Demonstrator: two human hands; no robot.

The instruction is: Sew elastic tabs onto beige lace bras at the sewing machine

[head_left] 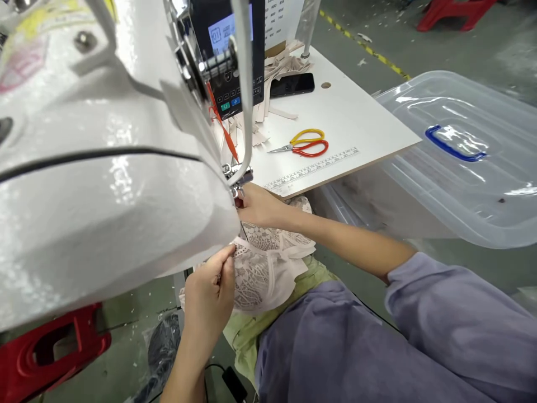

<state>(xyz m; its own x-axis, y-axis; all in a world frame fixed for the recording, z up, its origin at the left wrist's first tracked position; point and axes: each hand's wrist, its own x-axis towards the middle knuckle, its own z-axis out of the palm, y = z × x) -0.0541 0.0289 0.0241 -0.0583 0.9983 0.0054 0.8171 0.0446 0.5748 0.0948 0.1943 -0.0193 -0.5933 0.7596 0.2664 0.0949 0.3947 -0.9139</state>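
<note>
A pale pink lace bra hangs over my lap beside the head of a white sewing machine. My left hand pinches the bra's edge between thumb and fingers, just below the machine head. Close to the needle area, my right hand reaches in with its fingers mostly hidden behind the machine's metal parts. Whether those fingers grip the fabric I cannot make out. Part of the lace shows below my right wrist.
Scissors with red and yellow handles lie on the white tabletop, above a printed ruler. Behind are fabric strips, a black phone and a control panel. A clear lidded bin stands right; a red stool is lower left.
</note>
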